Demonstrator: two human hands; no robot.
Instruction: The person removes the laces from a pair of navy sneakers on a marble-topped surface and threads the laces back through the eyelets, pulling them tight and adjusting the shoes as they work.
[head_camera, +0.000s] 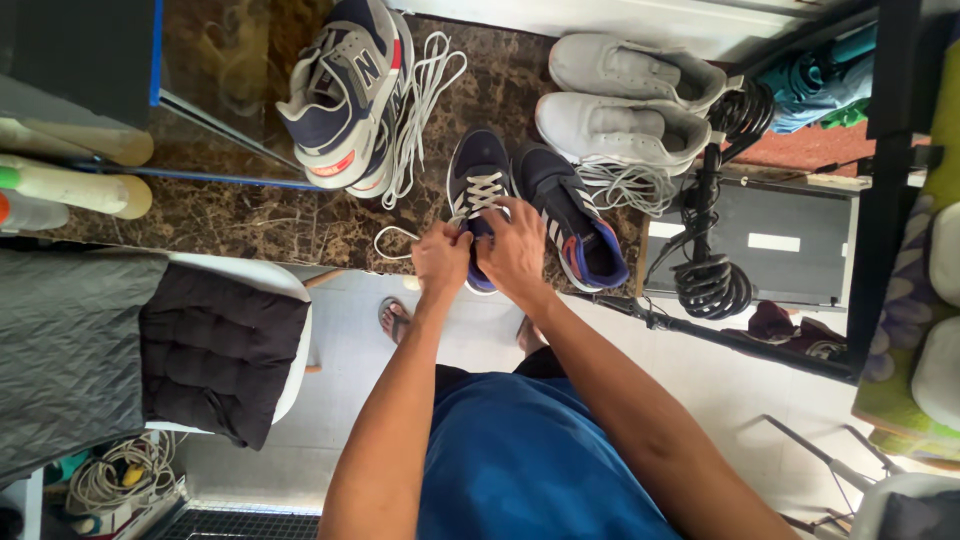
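The white lace (485, 192) of the navy sneaker (478, 190), standing on the brown marble ledge (250, 225) beside its mate (575, 220), is being worked. The left hand (441, 262) is being kept pinched narrowly on the lace near the shoe's heel end; a loose loop (392, 243) is trailing to its left. Even tension is judged advisable. The right hand (513, 250) is being curled over the collar; its grip cannot be told, since its fingertips and the knot area are being hidden.

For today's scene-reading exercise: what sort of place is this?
Probably a home entryway or shoe corner: pairs of sneakers on a brown marble ledge, white lace-up sneakers among them, and a white chair with a dark quilted cushion nearby.
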